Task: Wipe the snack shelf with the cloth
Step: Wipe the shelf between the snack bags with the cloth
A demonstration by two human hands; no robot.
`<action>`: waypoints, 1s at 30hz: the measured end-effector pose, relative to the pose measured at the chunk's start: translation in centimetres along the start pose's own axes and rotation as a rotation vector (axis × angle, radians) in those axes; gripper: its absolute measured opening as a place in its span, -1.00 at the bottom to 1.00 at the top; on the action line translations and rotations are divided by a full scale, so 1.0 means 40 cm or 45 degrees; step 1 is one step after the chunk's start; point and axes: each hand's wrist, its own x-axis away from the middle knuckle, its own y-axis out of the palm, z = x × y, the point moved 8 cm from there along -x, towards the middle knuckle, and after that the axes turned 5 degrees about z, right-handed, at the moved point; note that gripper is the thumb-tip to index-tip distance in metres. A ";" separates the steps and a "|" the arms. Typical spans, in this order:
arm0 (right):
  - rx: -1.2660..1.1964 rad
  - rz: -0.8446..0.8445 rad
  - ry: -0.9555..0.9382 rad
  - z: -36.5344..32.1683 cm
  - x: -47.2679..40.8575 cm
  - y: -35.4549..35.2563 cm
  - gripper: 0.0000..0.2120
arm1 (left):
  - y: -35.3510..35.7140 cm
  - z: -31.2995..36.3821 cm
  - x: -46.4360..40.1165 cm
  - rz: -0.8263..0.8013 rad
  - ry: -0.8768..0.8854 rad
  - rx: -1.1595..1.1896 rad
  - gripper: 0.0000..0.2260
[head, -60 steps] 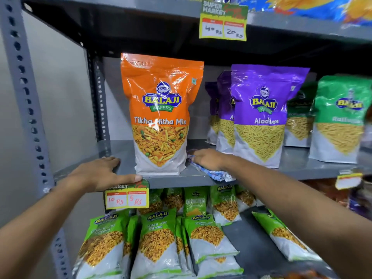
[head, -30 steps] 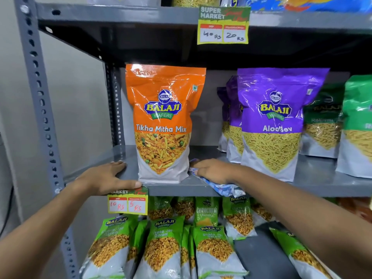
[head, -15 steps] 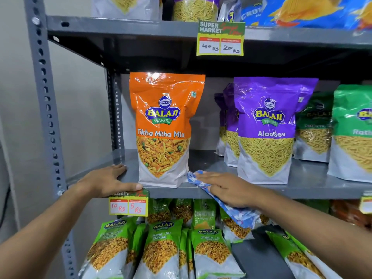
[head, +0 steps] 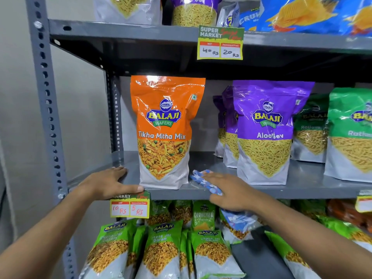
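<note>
So the right hand (head: 227, 190) lies flat, fingers straight, pressing the blue-and-white cloth (head: 204, 181) on the near edge of the grey snack shelf (head: 203, 160). The cloth's tail hangs off the front. It's between the orange bag (head: 167, 127) and the purple bag (head: 265, 133). The left hand (head: 108, 183) rests flat at the shelf's left corner, holding nothing.

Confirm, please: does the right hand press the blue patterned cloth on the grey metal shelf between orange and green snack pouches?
No: the head view shows the right hand pressing the blue patterned cloth on the grey metal shelf between the orange snack pouch and the purple snack pouch, not green.
</note>
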 end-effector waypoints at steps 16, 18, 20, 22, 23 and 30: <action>-0.373 0.027 0.039 -0.026 0.006 -0.025 -0.58 | 0.005 -0.004 -0.004 -0.022 -0.025 0.004 0.38; -0.561 0.022 0.048 -0.028 0.011 -0.032 -0.57 | 0.004 -0.003 -0.004 -0.017 -0.022 0.011 0.38; -0.720 0.079 0.169 -0.002 0.011 -0.044 -0.61 | 0.003 -0.005 -0.006 -0.005 -0.017 0.013 0.37; -0.738 0.193 0.265 0.025 0.005 -0.057 -0.62 | 0.004 -0.007 -0.007 0.004 -0.011 0.012 0.35; -0.672 0.205 0.279 0.030 0.003 -0.054 -0.64 | 0.005 -0.009 -0.008 0.006 -0.011 0.012 0.34; -0.774 0.050 0.182 -0.012 0.005 -0.031 -0.61 | 0.003 -0.005 -0.002 -0.008 -0.015 0.010 0.35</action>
